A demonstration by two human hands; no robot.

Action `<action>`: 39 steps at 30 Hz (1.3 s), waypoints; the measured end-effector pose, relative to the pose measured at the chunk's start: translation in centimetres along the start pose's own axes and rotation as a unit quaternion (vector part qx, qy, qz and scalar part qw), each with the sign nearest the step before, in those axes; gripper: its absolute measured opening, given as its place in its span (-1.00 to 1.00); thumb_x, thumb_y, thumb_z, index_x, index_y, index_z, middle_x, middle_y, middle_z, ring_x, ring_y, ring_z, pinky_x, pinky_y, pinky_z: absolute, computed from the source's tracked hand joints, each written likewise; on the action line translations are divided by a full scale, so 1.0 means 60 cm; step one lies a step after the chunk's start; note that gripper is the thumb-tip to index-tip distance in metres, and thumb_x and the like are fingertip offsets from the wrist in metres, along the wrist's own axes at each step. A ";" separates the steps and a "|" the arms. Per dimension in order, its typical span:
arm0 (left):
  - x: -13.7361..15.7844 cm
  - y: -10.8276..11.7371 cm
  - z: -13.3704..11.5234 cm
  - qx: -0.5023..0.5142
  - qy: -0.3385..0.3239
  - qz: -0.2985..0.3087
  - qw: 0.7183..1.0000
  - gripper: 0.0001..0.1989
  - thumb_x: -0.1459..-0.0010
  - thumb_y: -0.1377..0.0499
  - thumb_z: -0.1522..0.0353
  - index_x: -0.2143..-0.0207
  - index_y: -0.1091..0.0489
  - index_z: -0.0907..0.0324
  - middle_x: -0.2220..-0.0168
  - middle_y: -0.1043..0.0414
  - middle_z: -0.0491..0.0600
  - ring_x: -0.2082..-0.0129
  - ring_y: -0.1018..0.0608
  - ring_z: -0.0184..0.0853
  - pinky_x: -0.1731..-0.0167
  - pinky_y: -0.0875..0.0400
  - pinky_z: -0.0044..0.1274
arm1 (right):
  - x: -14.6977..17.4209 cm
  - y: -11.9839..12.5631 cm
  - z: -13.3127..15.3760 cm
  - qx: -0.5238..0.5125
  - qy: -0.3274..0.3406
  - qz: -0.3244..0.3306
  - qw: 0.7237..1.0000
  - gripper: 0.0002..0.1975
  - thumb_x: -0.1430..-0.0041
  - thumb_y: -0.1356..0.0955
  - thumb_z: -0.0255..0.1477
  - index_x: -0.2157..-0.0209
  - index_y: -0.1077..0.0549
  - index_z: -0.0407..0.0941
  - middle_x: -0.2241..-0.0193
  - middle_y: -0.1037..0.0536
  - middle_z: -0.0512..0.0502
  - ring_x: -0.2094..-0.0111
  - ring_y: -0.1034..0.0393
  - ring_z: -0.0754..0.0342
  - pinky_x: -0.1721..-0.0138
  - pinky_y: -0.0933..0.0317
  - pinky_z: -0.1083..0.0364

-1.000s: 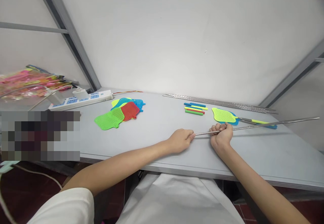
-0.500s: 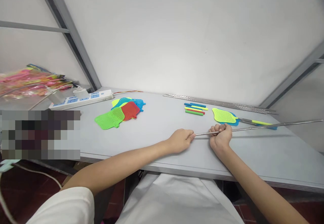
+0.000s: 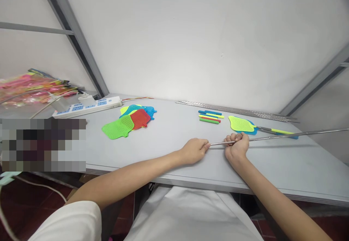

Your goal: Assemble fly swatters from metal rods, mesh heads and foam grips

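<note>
A long thin metal rod [image 3: 286,135] lies low across the grey table [image 3: 169,150], reaching to the right edge of the view. My left hand [image 3: 194,150] pinches its near end. My right hand [image 3: 236,147] is closed in a fist around the rod a little further along. Just behind my right hand lies a finished fly swatter with a yellow-green mesh head [image 3: 241,124] and a coloured handle [image 3: 280,132].
Loose mesh swatter heads [image 3: 131,121] in green, red, blue and yellow lie at the left. Short coloured handle sleeves [image 3: 210,117] sit mid-table. A bundle of metal rods [image 3: 237,110] runs along the wall. A power strip [image 3: 87,107] and a bag of packaged swatters [image 3: 32,86] are at far left.
The rod's far end has slid slightly further right, out to the frame edge. My right hand has shifted a little to the left. The left hand has stayed in place.
</note>
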State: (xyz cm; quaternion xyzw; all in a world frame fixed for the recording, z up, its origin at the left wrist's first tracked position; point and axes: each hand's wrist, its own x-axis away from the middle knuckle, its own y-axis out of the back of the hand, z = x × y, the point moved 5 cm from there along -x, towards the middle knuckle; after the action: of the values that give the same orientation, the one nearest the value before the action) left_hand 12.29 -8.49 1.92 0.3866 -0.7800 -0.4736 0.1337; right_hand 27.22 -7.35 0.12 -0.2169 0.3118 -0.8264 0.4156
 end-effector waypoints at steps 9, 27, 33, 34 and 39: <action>0.000 -0.001 0.001 -0.004 0.006 0.003 1.000 -0.69 -0.12 0.20 0.30 0.55 -0.20 0.19 0.59 -0.27 -0.13 0.57 -0.31 -0.46 0.53 -0.15 -0.61 | 0.002 0.001 0.000 -0.002 0.010 0.002 1.000 -0.70 0.03 -0.09 -0.41 0.73 0.12 -0.13 0.88 0.08 0.19 0.85 0.19 0.27 0.79 0.28 0.22; -0.001 -0.001 0.002 0.005 -0.004 -0.009 1.000 -0.70 -0.12 0.21 0.30 0.55 -0.19 0.18 0.58 -0.28 -0.12 0.56 -0.32 -0.45 0.52 -0.14 -0.61 | 0.005 0.001 -0.003 -0.012 0.006 -0.003 1.000 -0.68 0.02 -0.10 -0.41 0.76 0.11 -0.14 0.88 0.08 0.17 0.84 0.19 0.26 0.79 0.29 0.21; -0.002 -0.004 0.004 0.005 -0.008 -0.005 1.000 -0.69 -0.12 0.21 0.30 0.56 -0.19 0.19 0.60 -0.27 -0.12 0.58 -0.31 -0.45 0.54 -0.12 -0.61 | 0.011 -0.004 -0.006 -0.017 0.001 0.003 1.000 -0.68 0.02 -0.10 -0.41 0.76 0.10 -0.14 0.89 0.07 0.17 0.84 0.20 0.27 0.79 0.30 0.21; -0.002 -0.004 0.004 0.005 -0.009 -0.005 1.000 -0.69 -0.12 0.21 0.30 0.56 -0.19 0.19 0.60 -0.27 -0.12 0.58 -0.31 -0.45 0.54 -0.12 -0.61 | 0.012 -0.004 -0.006 -0.018 0.001 0.004 1.000 -0.68 0.02 -0.10 -0.41 0.76 0.10 -0.14 0.89 0.07 0.17 0.84 0.20 0.27 0.79 0.30 0.21; -0.001 -0.003 0.002 0.004 -0.011 -0.013 1.000 -0.70 -0.12 0.20 0.31 0.57 -0.18 0.19 0.61 -0.27 -0.13 0.59 -0.30 -0.46 0.55 -0.11 -0.62 | 0.012 -0.004 -0.008 -0.018 0.000 0.005 1.000 -0.68 0.03 -0.11 -0.41 0.76 0.10 -0.14 0.89 0.07 0.17 0.84 0.20 0.27 0.79 0.30 0.21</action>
State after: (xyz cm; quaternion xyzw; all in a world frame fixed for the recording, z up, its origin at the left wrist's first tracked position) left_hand 12.36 -8.39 1.70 0.3920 -0.7781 -0.4768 0.1169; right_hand 26.37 -7.68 0.01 -0.2225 0.3279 -0.8186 0.4157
